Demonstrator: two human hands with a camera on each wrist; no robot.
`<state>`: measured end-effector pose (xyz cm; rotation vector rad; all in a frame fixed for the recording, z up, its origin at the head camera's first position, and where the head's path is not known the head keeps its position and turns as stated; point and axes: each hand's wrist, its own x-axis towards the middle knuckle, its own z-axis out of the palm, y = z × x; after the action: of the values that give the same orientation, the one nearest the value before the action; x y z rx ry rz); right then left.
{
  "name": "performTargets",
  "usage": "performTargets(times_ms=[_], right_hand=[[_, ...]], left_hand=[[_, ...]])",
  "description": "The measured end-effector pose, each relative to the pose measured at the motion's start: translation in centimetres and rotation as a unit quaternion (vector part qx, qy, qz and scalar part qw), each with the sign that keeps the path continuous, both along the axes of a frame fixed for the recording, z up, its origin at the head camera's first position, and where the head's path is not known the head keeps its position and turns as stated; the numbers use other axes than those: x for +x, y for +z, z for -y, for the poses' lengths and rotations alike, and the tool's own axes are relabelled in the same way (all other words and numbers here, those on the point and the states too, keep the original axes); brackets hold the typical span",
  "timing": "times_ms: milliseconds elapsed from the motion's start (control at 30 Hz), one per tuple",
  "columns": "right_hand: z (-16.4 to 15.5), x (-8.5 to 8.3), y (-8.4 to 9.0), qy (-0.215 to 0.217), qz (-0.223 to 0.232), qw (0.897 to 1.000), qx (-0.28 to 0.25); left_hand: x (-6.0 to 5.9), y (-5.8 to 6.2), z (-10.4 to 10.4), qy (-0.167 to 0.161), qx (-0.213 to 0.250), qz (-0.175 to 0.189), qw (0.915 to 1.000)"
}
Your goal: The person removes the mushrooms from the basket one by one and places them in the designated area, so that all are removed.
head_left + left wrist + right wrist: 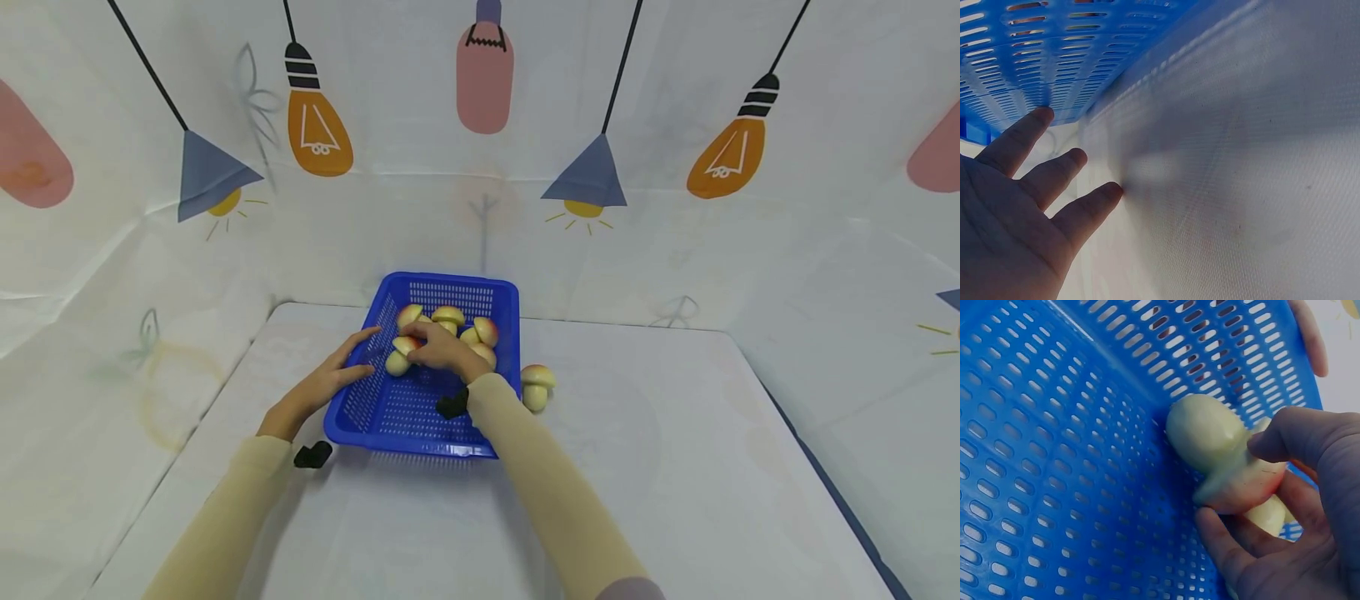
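Observation:
A blue slotted basket [397, 417] stands on the white table and holds several toy mushrooms [448, 317] with pale stems and red-tinged caps. My right hand [438, 348] reaches into the basket and pinches one mushroom [1222, 456] between thumb and fingers, low against the basket's left wall [1085, 425]. My left hand [337, 375] lies with straight fingers [1035, 128] against the outside of the basket's left wall [1035, 56]. Another mushroom [537, 385] lies on the table just right of the basket.
The table [675, 467] is covered in white cloth, with a backdrop printed with lamps behind and at both sides. Bare table surface stretches to the right of and in front of the basket.

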<state>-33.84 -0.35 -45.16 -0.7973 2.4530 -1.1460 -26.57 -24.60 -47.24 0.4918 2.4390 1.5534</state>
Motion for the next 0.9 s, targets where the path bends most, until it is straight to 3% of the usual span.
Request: performTargets(times_ms=[333, 667, 900], right_hand=[[0.4, -0.1, -0.8, -0.008, 0.01, 1.0, 0.001], [0.4, 0.0, -1.1, -0.048, 0.034, 0.998, -0.001], [0.5, -0.1, -1.0, -0.039, 0.025, 0.999, -0.007]], left_hand=[[-0.1, 0.0, 0.0, 0.002, -0.001, 0.001, 1.0], [-0.1, 0.0, 0.0, 0.001, -0.003, 0.006, 1.0], [-0.2, -0.1, 0.2, -0.004, 0.0, 0.003, 1.0]])
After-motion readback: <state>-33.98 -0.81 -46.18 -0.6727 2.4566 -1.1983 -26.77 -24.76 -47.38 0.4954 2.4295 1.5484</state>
